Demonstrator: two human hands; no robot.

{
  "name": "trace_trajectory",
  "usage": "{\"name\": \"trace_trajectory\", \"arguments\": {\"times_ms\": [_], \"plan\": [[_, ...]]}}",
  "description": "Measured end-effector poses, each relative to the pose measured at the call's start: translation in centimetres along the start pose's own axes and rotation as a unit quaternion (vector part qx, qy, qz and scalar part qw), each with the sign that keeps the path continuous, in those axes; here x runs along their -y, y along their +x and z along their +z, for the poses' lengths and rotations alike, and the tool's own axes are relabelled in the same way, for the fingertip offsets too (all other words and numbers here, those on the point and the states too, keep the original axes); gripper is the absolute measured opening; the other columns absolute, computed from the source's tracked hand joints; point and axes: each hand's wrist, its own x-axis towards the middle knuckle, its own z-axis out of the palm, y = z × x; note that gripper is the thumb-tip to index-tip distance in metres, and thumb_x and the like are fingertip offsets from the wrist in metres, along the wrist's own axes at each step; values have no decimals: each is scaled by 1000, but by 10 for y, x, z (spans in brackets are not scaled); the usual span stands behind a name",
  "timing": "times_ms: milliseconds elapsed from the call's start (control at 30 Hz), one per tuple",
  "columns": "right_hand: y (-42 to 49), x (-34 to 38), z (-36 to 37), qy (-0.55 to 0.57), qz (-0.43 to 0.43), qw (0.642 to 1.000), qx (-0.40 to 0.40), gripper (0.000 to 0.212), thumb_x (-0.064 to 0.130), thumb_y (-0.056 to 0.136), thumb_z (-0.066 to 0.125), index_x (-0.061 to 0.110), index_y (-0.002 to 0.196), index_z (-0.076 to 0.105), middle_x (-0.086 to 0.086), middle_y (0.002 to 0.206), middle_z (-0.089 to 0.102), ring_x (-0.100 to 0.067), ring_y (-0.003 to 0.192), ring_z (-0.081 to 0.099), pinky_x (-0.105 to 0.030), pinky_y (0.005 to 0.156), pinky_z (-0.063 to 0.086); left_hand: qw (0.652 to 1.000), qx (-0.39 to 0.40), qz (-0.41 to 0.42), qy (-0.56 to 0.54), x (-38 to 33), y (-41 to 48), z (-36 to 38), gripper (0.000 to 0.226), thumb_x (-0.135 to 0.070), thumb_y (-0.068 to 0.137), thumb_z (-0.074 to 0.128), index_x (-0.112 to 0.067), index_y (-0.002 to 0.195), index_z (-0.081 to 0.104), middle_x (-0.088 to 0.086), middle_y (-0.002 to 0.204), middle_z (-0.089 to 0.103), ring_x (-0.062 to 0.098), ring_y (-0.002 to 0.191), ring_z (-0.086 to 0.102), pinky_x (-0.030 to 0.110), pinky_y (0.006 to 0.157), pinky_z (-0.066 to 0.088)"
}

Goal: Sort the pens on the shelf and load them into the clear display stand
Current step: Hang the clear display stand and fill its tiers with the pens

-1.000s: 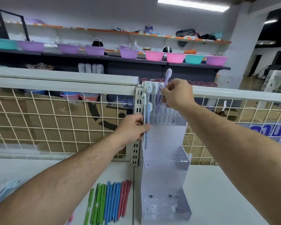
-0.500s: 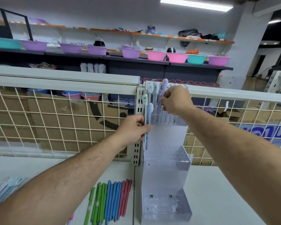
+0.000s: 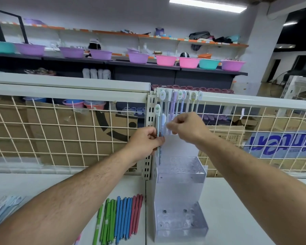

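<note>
White shelf board (image 3: 237, 209) in a shop aisle carries the clear display stand (image 3: 180, 190), a stepped acrylic block with drilled tiers, set against a wire grid (image 3: 60, 129). Pastel pens (image 3: 181, 98) with flat oval toppers stand upright in a row in the stand's top tier; the middle and bottom tiers show only bare holes. Just left of that top tier, the left hand (image 3: 145, 143) grips a small bundle (image 3: 158, 119) of the same pens upright. Its fingers and thumb are curled round the barrels about midway, toppers up, tips hanging toward the middle tier. The right hand (image 3: 188, 128) is in front of the top tier, fingers bent, thumb and forefinger drawn together beside the bundle. Blur hides whether they pinch a barrel.

These pens look light, thin and stiff. Their smooth plastic barrels are likely to slide against each other in a bundle, and the wide toppers are apt to snag on neighbours. A pinch on the barrel just below the topper should steer a tip into its hole best.

On the board left of the stand's base lie green, blue and red pens (image 3: 120, 218) side by side, and farther left a pale packet of pens (image 3: 4, 207). Beyond the grid, behind the stand, coloured bowls (image 3: 166, 60) line dark shelves.
</note>
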Motion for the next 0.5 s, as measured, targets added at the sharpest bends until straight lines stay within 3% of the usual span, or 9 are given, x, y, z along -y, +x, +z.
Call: {"name": "trace_trajectory", "arguments": {"times_ms": [100,200,300,400,500], "plan": [[-16,-7,4,43,15,997,62,20,20,90,75,9,74,70,11,46,54,-4,39,40,-19,39,34,1000,5,4,4,-2,-2,8,20,-16,91,71,0,86,60,10,71,61,11,57,57,30,59,55],[-21,-11,6,37,13,998,41,20,13,89,74,8,71,68,12,43,49,-6,38,37,-19,39,32,1000,13,7,8,-3,-2,14,23,-16,91,72,4,89,61,12,71,62,12,57,58,29,60,55],[-19,-9,-3,31,10,999,1,19,15,90,73,7,75,67,3,58,62,-7,44,52,-20,41,40,1000,19,6,11,-5,-1,16,19,-19,91,72,0,91,67,16,79,70,15,63,63,35,65,58],[-11,-1,-21,45,5,998,-50,14,19,95,69,7,86,67,-6,81,72,-9,57,68,-20,48,50,999,26,7,17,-4,0,15,4,-20,92,70,-17,92,73,5,90,74,22,82,70,35,69,60],[0,13,-39,58,-9,992,-113,13,20,95,69,9,88,66,-6,81,73,-9,61,72,-21,50,54,999,27,1,17,-2,0,14,11,-17,94,68,-26,90,72,1,94,74,20,87,70,31,69,59]]}}
